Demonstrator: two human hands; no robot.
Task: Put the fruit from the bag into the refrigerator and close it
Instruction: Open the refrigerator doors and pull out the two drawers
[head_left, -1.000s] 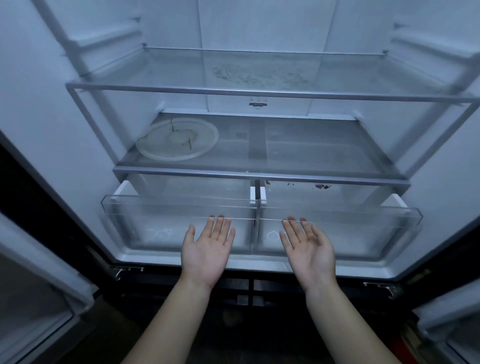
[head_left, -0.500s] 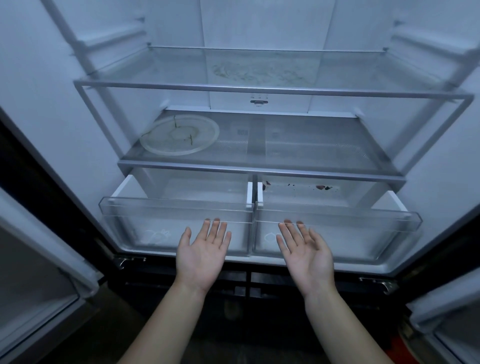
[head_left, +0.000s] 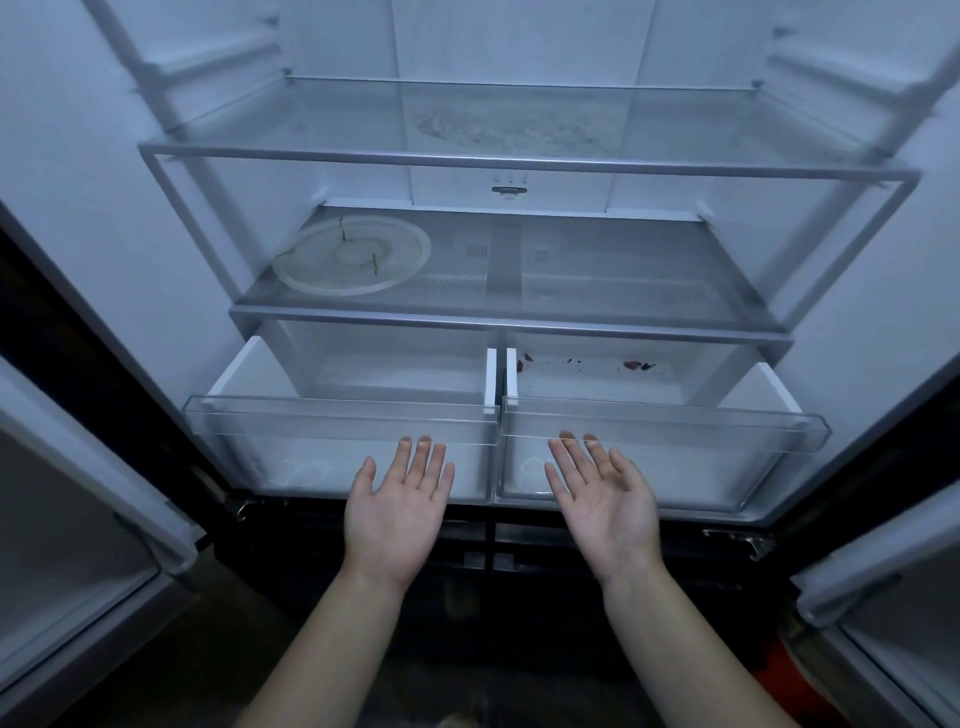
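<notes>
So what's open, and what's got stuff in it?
Refrigerator: both doors open.
Left drawer: pulled out.
Right drawer: pulled out, red scraps at back.
Plate: flat on lower shelf, green bits on it.
Left hand: open, palm up, holding nothing.
Right hand: open, palm up, holding nothing.

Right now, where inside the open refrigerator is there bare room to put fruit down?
The middle shelf is bare from the round plate on its left to the right wall. The upper shelf holds nothing I can see. The left drawer, pulled out, looks bare; the right drawer has small scraps at its back. Nowhere is crowded.
</notes>
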